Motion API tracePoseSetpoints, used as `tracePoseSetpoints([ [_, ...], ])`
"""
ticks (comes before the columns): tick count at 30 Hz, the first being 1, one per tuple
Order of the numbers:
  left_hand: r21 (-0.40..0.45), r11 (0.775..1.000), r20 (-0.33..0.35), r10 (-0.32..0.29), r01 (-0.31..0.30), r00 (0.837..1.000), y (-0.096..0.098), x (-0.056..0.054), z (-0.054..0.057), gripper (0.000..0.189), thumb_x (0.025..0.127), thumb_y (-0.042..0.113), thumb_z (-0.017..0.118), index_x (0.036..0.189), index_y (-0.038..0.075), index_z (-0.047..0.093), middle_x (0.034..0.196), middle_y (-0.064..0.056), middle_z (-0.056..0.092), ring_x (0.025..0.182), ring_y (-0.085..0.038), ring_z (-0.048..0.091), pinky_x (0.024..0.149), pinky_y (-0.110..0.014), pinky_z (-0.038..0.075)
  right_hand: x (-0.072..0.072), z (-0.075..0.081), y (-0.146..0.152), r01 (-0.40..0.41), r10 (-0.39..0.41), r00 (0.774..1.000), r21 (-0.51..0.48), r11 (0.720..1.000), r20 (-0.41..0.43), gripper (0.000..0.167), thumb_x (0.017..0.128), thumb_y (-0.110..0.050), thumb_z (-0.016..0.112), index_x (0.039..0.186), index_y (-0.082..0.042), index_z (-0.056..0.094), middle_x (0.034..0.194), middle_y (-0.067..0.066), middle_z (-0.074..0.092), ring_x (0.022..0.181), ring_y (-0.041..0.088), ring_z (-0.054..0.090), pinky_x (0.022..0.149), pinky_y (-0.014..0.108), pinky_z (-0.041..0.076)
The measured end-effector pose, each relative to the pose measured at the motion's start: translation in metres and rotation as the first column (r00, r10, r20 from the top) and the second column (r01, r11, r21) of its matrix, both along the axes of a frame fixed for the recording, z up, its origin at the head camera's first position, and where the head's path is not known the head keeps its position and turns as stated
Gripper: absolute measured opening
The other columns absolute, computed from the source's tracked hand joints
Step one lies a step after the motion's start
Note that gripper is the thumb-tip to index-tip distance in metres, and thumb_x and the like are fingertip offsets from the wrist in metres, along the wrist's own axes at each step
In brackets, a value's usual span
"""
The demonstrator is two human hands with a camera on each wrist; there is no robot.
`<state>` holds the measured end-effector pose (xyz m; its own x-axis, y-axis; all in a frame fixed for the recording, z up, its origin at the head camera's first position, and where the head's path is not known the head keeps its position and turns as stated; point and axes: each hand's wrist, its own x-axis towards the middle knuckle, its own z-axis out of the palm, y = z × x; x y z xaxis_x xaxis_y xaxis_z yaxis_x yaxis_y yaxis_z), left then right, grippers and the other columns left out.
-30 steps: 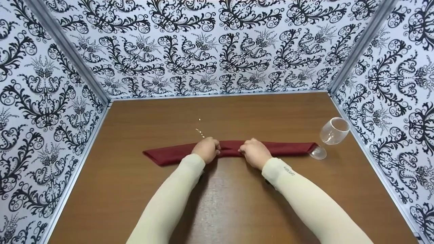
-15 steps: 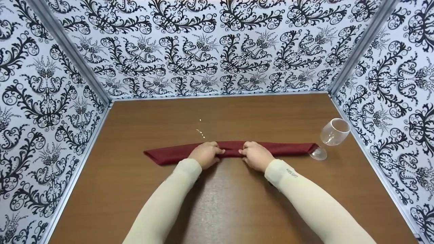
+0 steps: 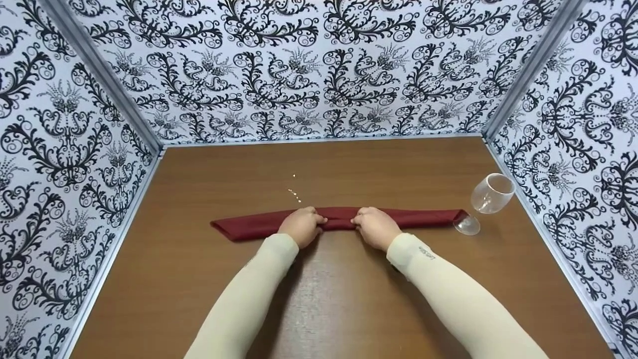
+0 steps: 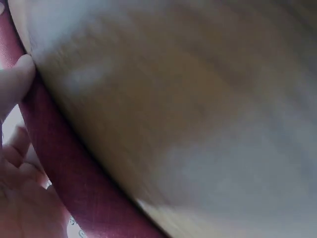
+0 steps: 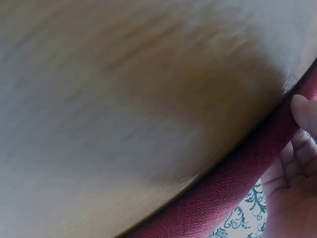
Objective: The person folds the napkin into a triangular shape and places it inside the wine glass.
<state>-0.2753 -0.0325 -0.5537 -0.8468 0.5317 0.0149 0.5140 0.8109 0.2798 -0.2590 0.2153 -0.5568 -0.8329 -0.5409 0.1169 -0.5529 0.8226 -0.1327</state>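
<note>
A dark red cloth napkin (image 3: 423,218), folded into a long narrow band, lies across the table from left to right. Near its middle, my left hand (image 3: 301,227) pinches it, thumb at the near edge and fingers over the top. My right hand (image 3: 376,228) pinches it a short way to the right, so a small stretch of cloth shows between the two. In the left wrist view the thumb (image 4: 20,79) presses on the red band with fingers behind it. The right wrist view shows the other thumb (image 5: 302,111) on the cloth in the same way.
A clear stemmed glass (image 3: 491,194) stands at the right, its foot (image 3: 467,225) right at the napkin's right end. Small white specks (image 3: 294,193) show on the wooden table (image 3: 224,174) behind the left hand. Patterned walls (image 3: 319,70) enclose the back and sides.
My left hand has shifted slightly left and its fingers have re-settled on the cloth. The right hand has moved only a little. The napkin and glass stay in place.
</note>
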Motion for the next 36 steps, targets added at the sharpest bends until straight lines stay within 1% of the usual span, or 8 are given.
tracePoseSetpoints([
  [6, 0.003, 1.000, 0.071, 0.000, -0.001, 0.997, -0.001, -0.002, 0.008, 0.023, 0.101, 0.013, 0.070, 0.121, 0.016, 0.081, 0.118, -0.007, 0.078, 0.117, -0.030, 0.071, 0.104, -0.043, 0.055, -0.003, 0.000, -0.001, 0.023, -0.022, 0.998, -0.016, 1.000, 0.061, 0.016, 0.098, -0.005, 0.068, 0.105, -0.010, 0.081, 0.104, 0.006, 0.078, 0.102, 0.029, 0.072, 0.097, 0.044, 0.056],
  [11, 0.092, 0.989, 0.190, 0.096, -0.116, 0.977, -0.002, -0.003, 0.014, 0.016, 0.102, 0.012, 0.067, 0.115, 0.013, 0.076, 0.110, -0.006, 0.079, 0.111, -0.028, 0.073, 0.100, -0.044, 0.056, -0.005, 0.002, -0.003, 0.092, -0.081, 0.982, -0.058, 0.994, 0.171, 0.020, 0.101, -0.003, 0.061, 0.110, -0.007, 0.078, 0.110, 0.010, 0.077, 0.110, 0.033, 0.071, 0.101, 0.046, 0.056],
  [15, 0.134, 0.975, 0.214, 0.148, -0.179, 0.966, -0.002, -0.004, 0.015, 0.003, 0.100, 0.010, 0.068, 0.100, 0.013, 0.067, 0.095, -0.006, 0.075, 0.095, -0.025, 0.070, 0.088, -0.044, 0.056, -0.008, 0.002, -0.006, 0.138, -0.117, 0.964, -0.074, 0.988, 0.240, 0.020, 0.102, -0.002, 0.057, 0.110, -0.005, 0.075, 0.111, 0.013, 0.074, 0.113, 0.035, 0.070, 0.103, 0.047, 0.055],
  [19, 0.128, 0.972, 0.208, 0.169, -0.198, 0.963, -0.001, -0.005, 0.015, 0.005, 0.100, 0.010, 0.068, 0.096, 0.011, 0.071, 0.095, -0.006, 0.076, 0.096, -0.025, 0.071, 0.090, -0.043, 0.056, -0.011, 0.005, -0.008, 0.158, -0.137, 0.949, -0.052, 0.986, 0.284, 0.023, 0.098, 0.002, 0.057, 0.113, -0.005, 0.074, 0.114, 0.014, 0.074, 0.116, 0.035, 0.069, 0.104, 0.047, 0.054],
  [24, 0.082, 0.978, 0.147, 0.179, -0.192, 0.973, 0.002, -0.007, 0.015, 0.009, 0.100, 0.013, 0.070, 0.098, 0.010, 0.078, 0.103, -0.009, 0.078, 0.109, -0.031, 0.072, 0.102, -0.043, 0.054, -0.011, 0.011, -0.011, 0.209, -0.184, 0.934, -0.050, 0.977, 0.307, 0.029, 0.095, 0.004, 0.058, 0.120, -0.006, 0.068, 0.116, 0.014, 0.074, 0.114, 0.033, 0.070, 0.101, 0.048, 0.055],
  [27, 0.034, 0.985, 0.079, 0.164, -0.167, 0.983, 0.005, -0.007, 0.013, 0.009, 0.098, 0.011, 0.071, 0.099, 0.011, 0.079, 0.105, -0.010, 0.075, 0.109, -0.032, 0.071, 0.100, -0.044, 0.055, -0.008, 0.011, -0.012, 0.224, -0.202, 0.937, -0.048, 0.973, 0.286, 0.029, 0.096, 0.003, 0.058, 0.120, -0.011, 0.066, 0.114, 0.011, 0.073, 0.110, 0.033, 0.070, 0.096, 0.049, 0.056],
  [33, -0.084, 0.994, -0.100, 0.063, -0.071, 0.993, 0.009, -0.002, 0.006, 0.021, 0.098, 0.011, 0.064, 0.106, 0.020, 0.080, 0.107, -0.008, 0.076, 0.102, -0.032, 0.073, 0.087, -0.049, 0.061, -0.002, 0.007, -0.011, 0.154, -0.151, 0.981, -0.016, 0.988, 0.122, 0.025, 0.094, 0.002, 0.066, 0.110, -0.015, 0.077, 0.106, 0.010, 0.071, 0.101, 0.036, 0.069, 0.090, 0.050, 0.057],
  [36, -0.138, 0.989, -0.127, 0.036, -0.053, 0.991, 0.008, 0.002, 0.005, 0.025, 0.100, 0.014, 0.064, 0.114, 0.025, 0.081, 0.112, -0.006, 0.076, 0.104, -0.031, 0.073, 0.089, -0.048, 0.061, 0.001, 0.006, -0.010, 0.123, -0.123, 0.991, 0.000, 0.992, 0.054, 0.021, 0.096, -0.003, 0.067, 0.109, -0.013, 0.081, 0.103, 0.011, 0.067, 0.101, 0.034, 0.062, 0.091, 0.049, 0.054],
])
